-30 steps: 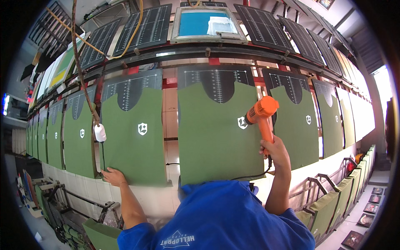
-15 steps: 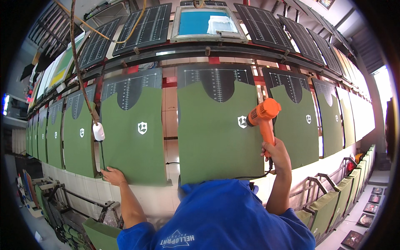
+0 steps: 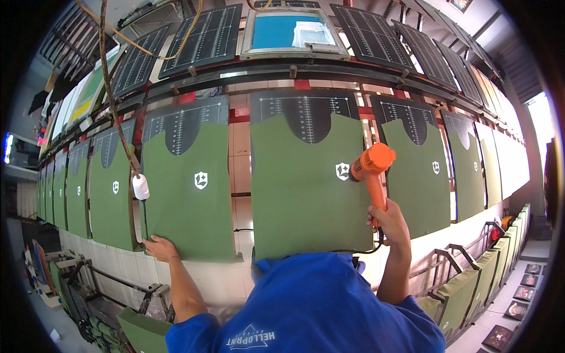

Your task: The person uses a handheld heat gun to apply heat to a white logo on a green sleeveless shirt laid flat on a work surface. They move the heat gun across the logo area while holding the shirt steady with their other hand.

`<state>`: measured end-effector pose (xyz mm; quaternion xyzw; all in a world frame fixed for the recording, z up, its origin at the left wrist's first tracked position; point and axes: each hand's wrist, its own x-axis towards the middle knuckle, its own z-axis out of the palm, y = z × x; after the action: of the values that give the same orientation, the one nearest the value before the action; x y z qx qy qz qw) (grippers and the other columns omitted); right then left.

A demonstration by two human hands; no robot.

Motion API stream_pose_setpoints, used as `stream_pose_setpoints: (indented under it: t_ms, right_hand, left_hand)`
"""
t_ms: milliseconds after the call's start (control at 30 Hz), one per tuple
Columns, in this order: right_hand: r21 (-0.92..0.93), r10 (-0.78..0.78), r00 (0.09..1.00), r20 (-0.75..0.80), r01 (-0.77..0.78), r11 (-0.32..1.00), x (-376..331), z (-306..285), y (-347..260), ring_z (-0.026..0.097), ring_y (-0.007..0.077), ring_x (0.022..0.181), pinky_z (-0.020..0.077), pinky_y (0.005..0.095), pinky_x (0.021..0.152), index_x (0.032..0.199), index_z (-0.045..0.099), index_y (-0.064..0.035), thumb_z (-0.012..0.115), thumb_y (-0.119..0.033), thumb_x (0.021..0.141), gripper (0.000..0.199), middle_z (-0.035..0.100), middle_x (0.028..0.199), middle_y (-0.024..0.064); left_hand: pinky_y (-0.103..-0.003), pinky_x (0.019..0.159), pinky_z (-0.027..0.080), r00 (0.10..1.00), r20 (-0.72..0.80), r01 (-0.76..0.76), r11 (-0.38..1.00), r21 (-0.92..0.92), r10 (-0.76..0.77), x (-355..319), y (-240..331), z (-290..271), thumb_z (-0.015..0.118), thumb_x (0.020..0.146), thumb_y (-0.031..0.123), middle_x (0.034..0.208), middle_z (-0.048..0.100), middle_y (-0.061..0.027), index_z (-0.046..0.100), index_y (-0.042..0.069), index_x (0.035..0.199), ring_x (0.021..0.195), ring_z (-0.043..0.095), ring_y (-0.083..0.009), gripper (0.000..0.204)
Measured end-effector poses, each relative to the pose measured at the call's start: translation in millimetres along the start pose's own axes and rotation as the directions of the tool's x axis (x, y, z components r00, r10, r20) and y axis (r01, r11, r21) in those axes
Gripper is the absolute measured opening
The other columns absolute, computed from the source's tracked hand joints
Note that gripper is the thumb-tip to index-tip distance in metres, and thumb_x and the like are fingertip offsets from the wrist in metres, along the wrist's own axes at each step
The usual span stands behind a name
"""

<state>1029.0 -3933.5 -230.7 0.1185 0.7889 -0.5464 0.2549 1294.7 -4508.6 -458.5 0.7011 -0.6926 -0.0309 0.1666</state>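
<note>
My right hand [image 3: 391,222] grips the handle of an orange heat gun [image 3: 374,165]. Its dark nozzle points left, close beside the white shield print [image 3: 342,171] on the green fabric piece [image 3: 300,200] before me. Whether the nozzle touches the fabric cannot be told. A black cord [image 3: 376,244] hangs from the handle. My left hand [image 3: 159,249] lies at the near left corner of another green piece [image 3: 188,226], fingers stretched out. Beside those fingers a dark cable runs down from a hanging white socket [image 3: 140,187]; whether they touch it is unclear.
Green pieces with shield prints lie on a row of black ruled boards [image 3: 306,115]. Behind runs a dark rail [image 3: 294,72], with a blue-meshed screen frame [image 3: 276,32] beyond. A brown cord [image 3: 107,82] hangs at left. More green panels [image 3: 456,291] stand at lower right.
The heat gun has shifted slightly right and down, its nozzle a little farther from the shield print. My left hand stays where it was.
</note>
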Motion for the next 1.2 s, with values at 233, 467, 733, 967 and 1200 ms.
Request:
stream_pose_setpoints:
  t_ms: [233, 467, 733, 967, 1200]
  right_hand:
    - [0.028, 0.058, 0.998, 0.028, -0.059, 0.998, -6.9, -2.9, 0.6, 0.061, 0.0108, 0.062, 0.0468, 0.0249, 0.051, 0.1, 0.057, -0.0002, 0.063, -0.018, 0.087, 0.023, 0.059, 0.072, 0.0023]
    - [0.045, 0.068, 0.995, 0.066, -0.071, 0.996, -3.6, -6.1, 6.5, 0.061, 0.0104, 0.062, 0.0471, 0.0246, 0.05, 0.103, 0.058, -0.0002, 0.063, -0.018, 0.087, 0.025, 0.059, 0.073, 0.0023]
    - [0.047, 0.053, 0.993, 0.102, -0.058, 0.997, 1.4, 0.0, 1.7, 0.061, 0.0105, 0.062, 0.0474, 0.0245, 0.049, 0.104, 0.057, -0.0002, 0.063, -0.016, 0.088, 0.024, 0.059, 0.073, 0.0026]
    - [-0.009, 0.005, 0.995, 0.099, -0.004, 1.0, 9.8, 8.1, -4.2, 0.061, 0.0112, 0.063, 0.0471, 0.025, 0.05, 0.103, 0.057, 0.0, 0.062, -0.016, 0.089, 0.022, 0.059, 0.073, 0.0023]
    - [0.024, -0.032, 0.997, 0.066, 0.031, 0.999, 25.9, 15.6, -20.4, 0.062, 0.0115, 0.064, 0.0471, 0.0258, 0.051, 0.104, 0.057, -0.0003, 0.062, -0.018, 0.089, 0.024, 0.06, 0.075, 0.0023]
  left_hand:
    - [-0.054, 0.105, 0.039, 1.0, 0.021, -0.011, 0.999, -0.034, 0.012, -1.4, 1.8, -2.7, 0.038, 0.103, 0.038, 0.145, 0.046, -0.017, 0.038, 0.008, 0.145, 0.134, 0.039, -0.044, 0.051]
    - [-0.054, 0.104, 0.04, 1.0, 0.012, -0.007, 0.999, -0.034, 0.007, -3.6, 5.1, -5.6, 0.038, 0.103, 0.038, 0.145, 0.046, -0.016, 0.04, 0.008, 0.144, 0.133, 0.039, -0.0435, 0.051]
    - [-0.052, 0.105, 0.04, 0.999, 0.032, 0.015, 0.999, -0.033, -0.014, -6.9, 11.2, -13.3, 0.037, 0.104, 0.037, 0.145, 0.045, -0.0154, 0.039, 0.007, 0.144, 0.135, 0.038, -0.0429, 0.051]
    - [-0.054, 0.105, 0.04, 1.0, 0.007, -0.031, 0.999, -0.021, 0.031, -0.4, -2.0, -0.8, 0.038, 0.104, 0.035, 0.147, 0.043, -0.0151, 0.039, 0.009, 0.145, 0.136, 0.036, -0.0429, 0.049]
    - [-0.054, 0.105, 0.041, 0.999, 0.022, -0.041, 0.999, 0.01, 0.041, -2.7, -2.8, 2.1, 0.041, 0.103, 0.034, 0.147, 0.042, -0.0167, 0.035, 0.009, 0.147, 0.137, 0.035, -0.0427, 0.05]
